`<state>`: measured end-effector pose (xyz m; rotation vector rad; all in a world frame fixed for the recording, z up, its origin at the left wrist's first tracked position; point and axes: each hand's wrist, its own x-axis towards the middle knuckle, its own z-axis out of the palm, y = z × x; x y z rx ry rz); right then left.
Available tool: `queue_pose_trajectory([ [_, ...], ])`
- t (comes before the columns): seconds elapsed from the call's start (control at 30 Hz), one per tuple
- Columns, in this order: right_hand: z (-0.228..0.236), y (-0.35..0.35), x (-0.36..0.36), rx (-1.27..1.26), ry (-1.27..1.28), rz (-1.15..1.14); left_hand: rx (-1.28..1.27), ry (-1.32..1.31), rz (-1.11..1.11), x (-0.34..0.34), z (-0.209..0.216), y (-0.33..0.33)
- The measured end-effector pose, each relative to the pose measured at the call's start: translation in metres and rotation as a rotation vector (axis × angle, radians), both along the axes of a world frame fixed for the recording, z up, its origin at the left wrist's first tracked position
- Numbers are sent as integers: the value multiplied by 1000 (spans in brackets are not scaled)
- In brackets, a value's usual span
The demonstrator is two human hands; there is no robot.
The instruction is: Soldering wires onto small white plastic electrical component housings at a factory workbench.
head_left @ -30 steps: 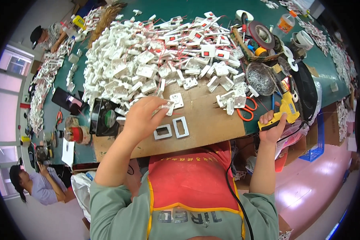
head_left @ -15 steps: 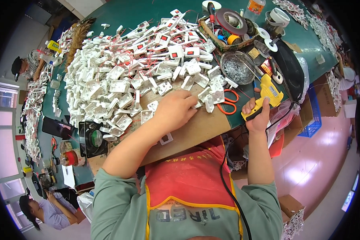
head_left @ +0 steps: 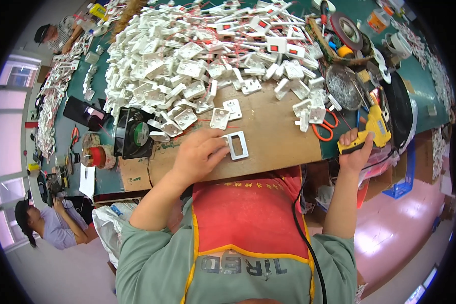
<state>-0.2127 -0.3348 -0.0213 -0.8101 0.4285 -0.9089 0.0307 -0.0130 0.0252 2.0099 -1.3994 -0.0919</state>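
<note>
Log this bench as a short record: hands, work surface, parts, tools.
Left hand: fingers at the left edge of a white rectangular frame; grip unclear
Right hand: holding a yellow glue gun
Surface: brown board under the frame
Parts: heaped white plastic pieces, some with red switches
Tools: orange-handled scissors, right of the board
Left side: black fan

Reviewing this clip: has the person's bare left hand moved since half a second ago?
Yes: judged against the orange-handled scissors, the left hand has shifted left and slightly nearer the body, now beside the white rectangular plastic frame.
</note>
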Motion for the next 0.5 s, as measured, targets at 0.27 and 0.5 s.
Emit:
queue_pose_trajectory([
  [0.27,-2,0,-12,-3,46,-51,-88,-123,53,-6,-21,12],
  [0.5,10,11,-1,-25,106,-97,-192,-93,-33,-18,-14,14],
])
